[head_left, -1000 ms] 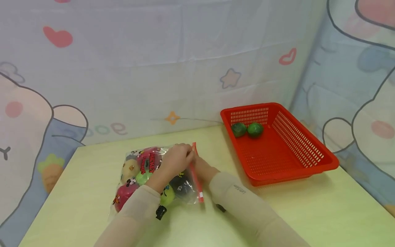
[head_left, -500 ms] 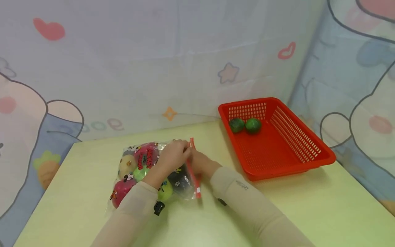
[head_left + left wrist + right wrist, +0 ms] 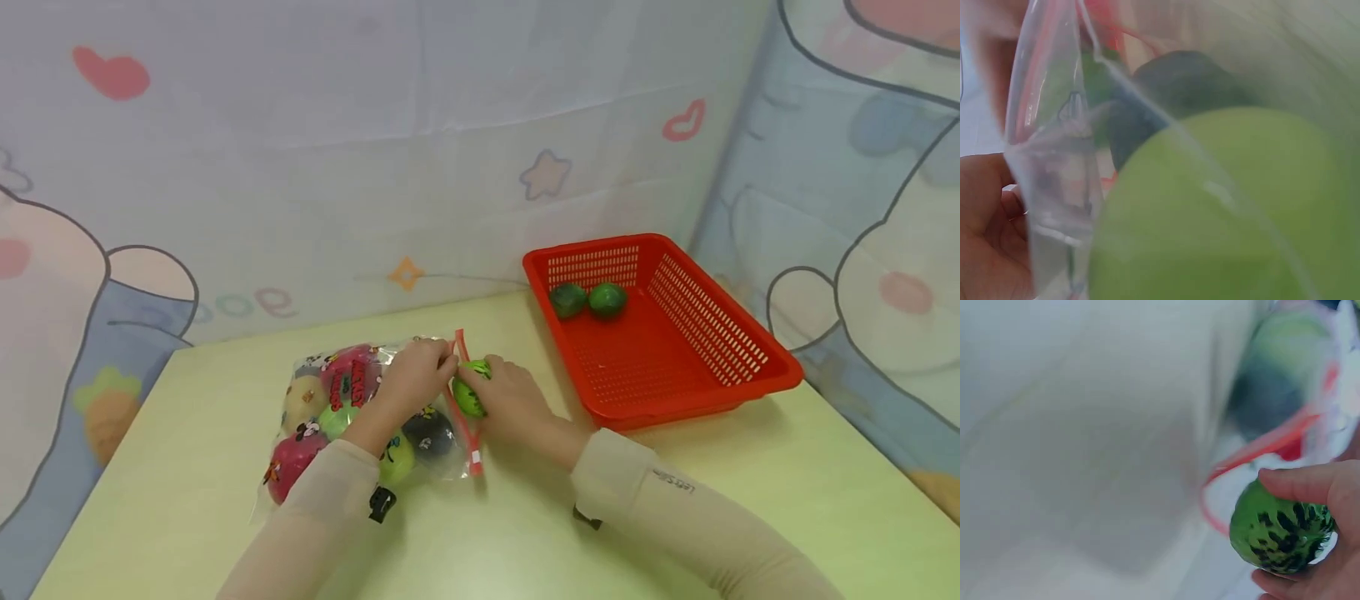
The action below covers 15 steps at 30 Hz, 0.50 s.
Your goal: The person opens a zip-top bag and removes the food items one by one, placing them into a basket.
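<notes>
A clear zip bag (image 3: 352, 417) with a red zip edge lies on the table, filled with several round toy fruits in red, green, cream and dark colours. My left hand (image 3: 414, 373) pinches the upper part of the bag's mouth beside the red strip. In my right hand (image 3: 517, 406) is a small green toy watermelon (image 3: 1279, 528) with dark stripes, gripped between thumb and fingers right at the bag's mouth. Through the plastic, the left wrist view has a large light green fruit (image 3: 1229, 200) with a dark one (image 3: 1179, 81) behind it.
A red plastic basket (image 3: 682, 408) stands to the right, with two dark green round fruits (image 3: 606, 300) in its back left corner. Behind the table (image 3: 480, 533) hangs a printed cloth (image 3: 337, 167), with another side of it on the right.
My right hand has shifted right, and the green toy watermelon now shows in it at the bag's mouth. My left hand keeps its hold on the bag. The head view has turned slightly.
</notes>
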Motion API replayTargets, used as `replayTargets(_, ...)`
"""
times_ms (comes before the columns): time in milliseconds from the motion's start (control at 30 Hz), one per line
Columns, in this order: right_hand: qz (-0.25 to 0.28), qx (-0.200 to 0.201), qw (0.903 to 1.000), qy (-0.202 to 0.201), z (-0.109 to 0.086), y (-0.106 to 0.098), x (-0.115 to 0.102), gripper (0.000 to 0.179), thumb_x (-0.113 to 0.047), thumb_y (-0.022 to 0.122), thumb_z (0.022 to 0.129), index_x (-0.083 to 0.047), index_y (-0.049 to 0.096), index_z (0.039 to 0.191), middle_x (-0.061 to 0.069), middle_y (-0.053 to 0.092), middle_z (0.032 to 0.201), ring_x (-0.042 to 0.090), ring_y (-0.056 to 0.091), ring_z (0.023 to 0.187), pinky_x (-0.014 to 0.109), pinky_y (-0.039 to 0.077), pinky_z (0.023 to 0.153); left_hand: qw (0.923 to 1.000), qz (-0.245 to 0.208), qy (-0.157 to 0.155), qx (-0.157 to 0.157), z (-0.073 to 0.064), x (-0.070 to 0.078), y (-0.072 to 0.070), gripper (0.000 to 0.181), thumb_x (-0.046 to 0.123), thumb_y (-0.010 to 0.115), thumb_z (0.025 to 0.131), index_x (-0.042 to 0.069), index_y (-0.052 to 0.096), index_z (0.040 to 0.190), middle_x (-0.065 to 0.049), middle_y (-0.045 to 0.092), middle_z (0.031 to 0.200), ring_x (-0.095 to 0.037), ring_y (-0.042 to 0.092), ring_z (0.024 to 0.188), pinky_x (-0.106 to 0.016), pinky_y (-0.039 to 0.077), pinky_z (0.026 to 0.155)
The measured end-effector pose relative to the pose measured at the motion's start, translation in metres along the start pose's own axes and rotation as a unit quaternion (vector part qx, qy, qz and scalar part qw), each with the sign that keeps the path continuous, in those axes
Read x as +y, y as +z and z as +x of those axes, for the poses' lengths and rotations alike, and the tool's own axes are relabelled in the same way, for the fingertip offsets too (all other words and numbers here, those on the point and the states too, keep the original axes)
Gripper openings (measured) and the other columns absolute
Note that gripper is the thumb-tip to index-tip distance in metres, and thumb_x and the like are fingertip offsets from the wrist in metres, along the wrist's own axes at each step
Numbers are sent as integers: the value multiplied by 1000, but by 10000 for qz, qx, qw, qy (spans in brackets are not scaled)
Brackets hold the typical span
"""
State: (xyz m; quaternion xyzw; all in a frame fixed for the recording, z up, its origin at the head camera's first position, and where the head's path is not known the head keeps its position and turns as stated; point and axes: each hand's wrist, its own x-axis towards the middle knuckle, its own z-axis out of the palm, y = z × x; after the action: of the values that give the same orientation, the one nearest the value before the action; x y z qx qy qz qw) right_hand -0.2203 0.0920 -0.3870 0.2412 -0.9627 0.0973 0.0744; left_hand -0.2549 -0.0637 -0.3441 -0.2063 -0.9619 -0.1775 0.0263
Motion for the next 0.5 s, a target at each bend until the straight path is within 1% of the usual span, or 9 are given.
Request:
replayTargets(67,62,82,9999,-21,-10,-14,-2,73,-22,77,71,-27,40,135,17,51,115,29,55,95,41,48,76,10000,-27,24,40,0,-1,0,31,19,46,93,11,46,63,-3,44,60,-15,38,53,-25,30,49)
replayTargets(167,403,-21,9992,-49,-23,-40,-4,74,-22,76,72,-30,40,136,16,51,120,27,54,99,39,49,74,10000,-53,1,65,0,-2,-1,32,19,46,94,11,45,63,-3,43,59,-15,37,52,-25,30,50)
replayTargets(267,897,-188,9957,164,-31,-70,0,78,-20,76,72,-33,37,138,12,48,124,23,53,101,36,49,72,9999,-112,-40,55,0,-3,-2,32,19,47,94,11,44,63,-2,42,59,-14,36,52,-25,30,50)
replayTargets(300,1040,-210,9940,271,-33,-81,2,81,-20,76,72,-32,34,140,11,48,126,22,52,103,36,50,73,9999,-150,-49,44,-1,-4,-2,33,19,47,94,11,43,62,-2,42,58,-14,35,51,-25,30,50)
replayTargets(400,1366,-222,9882,663,-34,-110,15,88,-22,77,71,-25,26,142,9,47,126,23,52,105,40,51,75,9997,-260,-2,29,-1,-3,-2,34,19,48,94,11,42,61,-1,40,56,-13,33,50,-25,29,50)
replayTargets(500,1591,-188,9820,1001,-30,-133,41,86,-25,77,70,-17,23,137,10,50,123,26,53,106,45,49,80,9994,-337,66,57,-2,-2,0,34,19,47,94,11,42,61,-1,39,55,-13,32,49,-25,28,50)
